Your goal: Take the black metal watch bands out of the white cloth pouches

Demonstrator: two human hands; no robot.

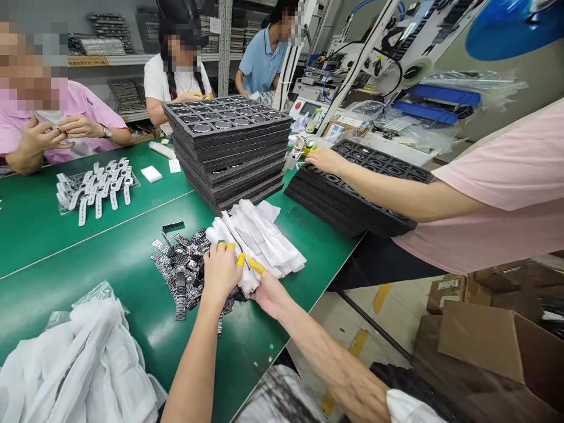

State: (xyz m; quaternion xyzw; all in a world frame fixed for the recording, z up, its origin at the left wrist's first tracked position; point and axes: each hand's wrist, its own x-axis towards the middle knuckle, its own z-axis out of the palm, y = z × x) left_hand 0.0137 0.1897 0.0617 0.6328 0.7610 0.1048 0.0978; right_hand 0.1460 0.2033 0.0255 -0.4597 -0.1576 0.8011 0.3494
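The green desk carried everything shown, and you worked at its near right edge. Farthest back stood a tall stack of black trays, with a lower stack to its right, where a co-worker's hand rested on the top tray. A heap of white cloth lay at the near left corner, and white straps on a clear tray lay across the desk before a seated person in pink.

The pile of white sleeves lay directly ahead of your hands, its long axis running from near left to far right, away from you. Just left of it, touching its edge, spread the scatter of metal watch bands.

Your left hand lay on the near end of the pile, fingers curled down onto it, and was the hand nearer the bands. Your right hand came in from the desk edge, its grip pinching the near end of a sleeve between capped fingertips. Both hands met at that near end; the rest of the pile extended beyond them. Whether the left hand actually clasped a sleeve or merely pressed it could not be told.
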